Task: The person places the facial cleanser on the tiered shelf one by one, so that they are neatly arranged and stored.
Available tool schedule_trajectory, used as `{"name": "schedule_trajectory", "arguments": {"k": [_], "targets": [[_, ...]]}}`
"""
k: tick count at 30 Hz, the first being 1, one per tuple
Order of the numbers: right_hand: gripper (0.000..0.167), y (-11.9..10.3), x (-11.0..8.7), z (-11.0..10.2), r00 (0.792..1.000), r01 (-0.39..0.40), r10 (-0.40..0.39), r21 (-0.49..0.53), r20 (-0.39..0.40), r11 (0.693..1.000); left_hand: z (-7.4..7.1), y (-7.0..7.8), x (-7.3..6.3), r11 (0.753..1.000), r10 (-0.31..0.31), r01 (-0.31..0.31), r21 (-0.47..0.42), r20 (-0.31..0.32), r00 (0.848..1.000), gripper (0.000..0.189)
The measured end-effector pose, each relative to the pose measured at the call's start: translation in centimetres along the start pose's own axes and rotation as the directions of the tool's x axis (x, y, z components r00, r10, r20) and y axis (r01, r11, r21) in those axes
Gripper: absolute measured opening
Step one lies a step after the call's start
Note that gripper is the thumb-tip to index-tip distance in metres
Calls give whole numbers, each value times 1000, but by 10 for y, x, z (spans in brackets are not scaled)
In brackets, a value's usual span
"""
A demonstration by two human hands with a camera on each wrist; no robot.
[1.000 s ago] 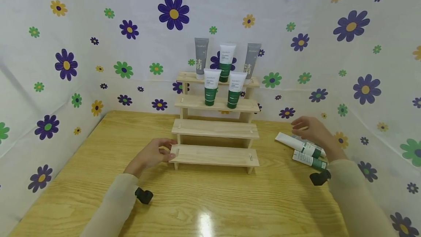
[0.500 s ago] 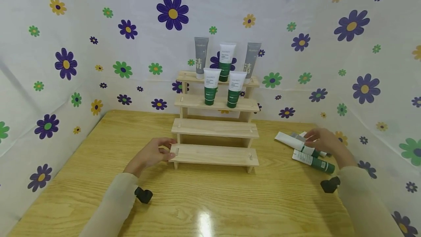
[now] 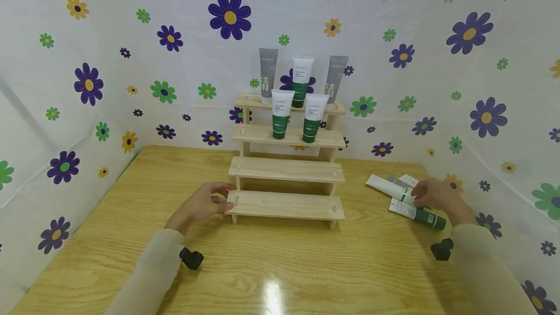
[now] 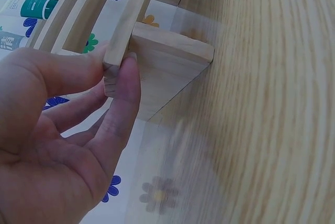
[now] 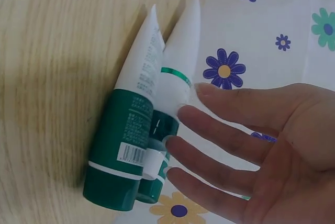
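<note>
in the head view, looking at a stepped wooden rack (image 3: pixel 284 205) sitting on the bench (image 3: pixel 262 266), carrying three upright tubes (image 3: pixel 301 81) up top and two more upright tubes (image 3: pixel 281 113) one step down. spotting the loose tubes (image 3: pixel 387 186) lying in a pile off to the right, by the right grip (image 3: pixel 437 196). kinda worrying about the standing ones tbh, balancing cap-down, so probably risking a domino mess from any tug on the rack. maybe also risking the pile rolling apart from a clumsy grab. stretching both arms (image 3: pixel 144 273) forward, bending the right wrist down over the pile, parking the left grip (image 3: pixel 203 203) at the rack's left end.

in the left wrist view, pinching the bottom step (image 4: pixel 133 14) between thumb and fingers, so definitely gripping the rack there. probably steadying it, but possibly jolting everything by pulling too hard. curling the fingers round the plank's end, showing the palm.

in the right wrist view, spreading the fingers loosely beside the barcoded tube (image 5: pixel 120 124) and the white tube (image 5: pixel 180 51), gripping nothing by the look of it. not really telling touching from just-beside at the fingertips. possibly risking catching both tubes at once, with the pair lying so tight together.
</note>
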State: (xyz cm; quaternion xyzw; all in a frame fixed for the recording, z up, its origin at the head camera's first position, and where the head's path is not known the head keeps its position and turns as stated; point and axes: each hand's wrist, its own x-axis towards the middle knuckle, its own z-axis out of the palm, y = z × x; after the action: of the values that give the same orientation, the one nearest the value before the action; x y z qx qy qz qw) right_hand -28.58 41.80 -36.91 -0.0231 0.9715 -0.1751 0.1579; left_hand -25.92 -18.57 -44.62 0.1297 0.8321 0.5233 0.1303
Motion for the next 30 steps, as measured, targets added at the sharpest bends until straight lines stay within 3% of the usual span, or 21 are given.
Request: {"name": "schedule_trajectory", "arguments": {"k": [4,16,30], "targets": [[28,6,0,4,999,-21,22,-15,29,1000,0,0,1,1000,1,-1,-8,6,1000,51],[26,6,0,12,999,47,-47,2,25,999,1,-2,3,999,-36,36,-4,-6,999,50],[32,2,-1,15,998,-26,30,-74,54,997,0,1,1,1000,-26,26,-12,-2,1000,51]]}}
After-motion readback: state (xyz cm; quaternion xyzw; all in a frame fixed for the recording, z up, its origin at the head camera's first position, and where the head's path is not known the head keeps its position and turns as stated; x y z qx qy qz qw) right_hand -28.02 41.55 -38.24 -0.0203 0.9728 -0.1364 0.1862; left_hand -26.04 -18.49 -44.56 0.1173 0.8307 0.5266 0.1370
